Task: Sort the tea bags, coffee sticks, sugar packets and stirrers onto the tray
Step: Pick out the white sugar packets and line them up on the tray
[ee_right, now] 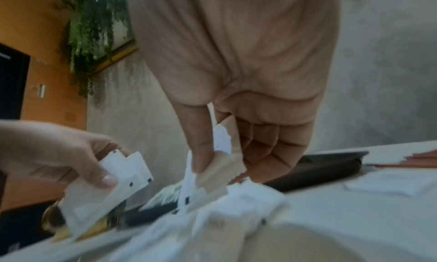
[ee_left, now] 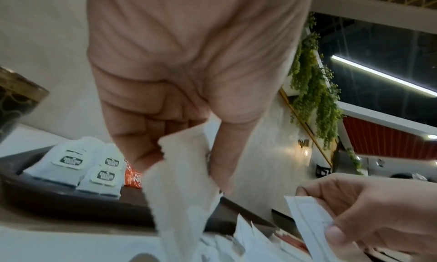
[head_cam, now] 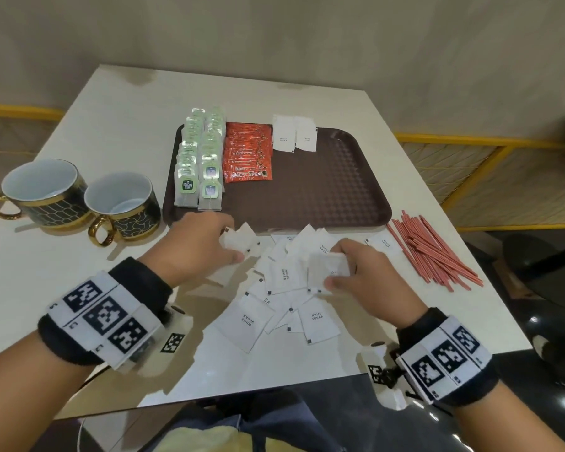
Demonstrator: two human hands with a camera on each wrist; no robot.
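A brown tray (head_cam: 323,187) holds rows of tea bags (head_cam: 199,158), orange coffee sticks (head_cam: 248,151) and two white sugar packets (head_cam: 294,133) at its far edge. Several loose sugar packets (head_cam: 284,288) lie in a heap on the table in front of the tray. My left hand (head_cam: 203,246) pinches a few sugar packets (ee_left: 182,182) just before the tray's near edge. My right hand (head_cam: 353,272) holds a small stack of sugar packets (head_cam: 327,269) over the heap, thumb against fingers. Red stirrers (head_cam: 434,252) lie in a pile on the table, right of the tray.
Two dark mugs with gold handles (head_cam: 46,194) (head_cam: 123,207) stand on the table left of the tray. The table's near edge (head_cam: 242,396) runs just below my wrists. A yellow railing (head_cam: 470,138) lies beyond the table's right side.
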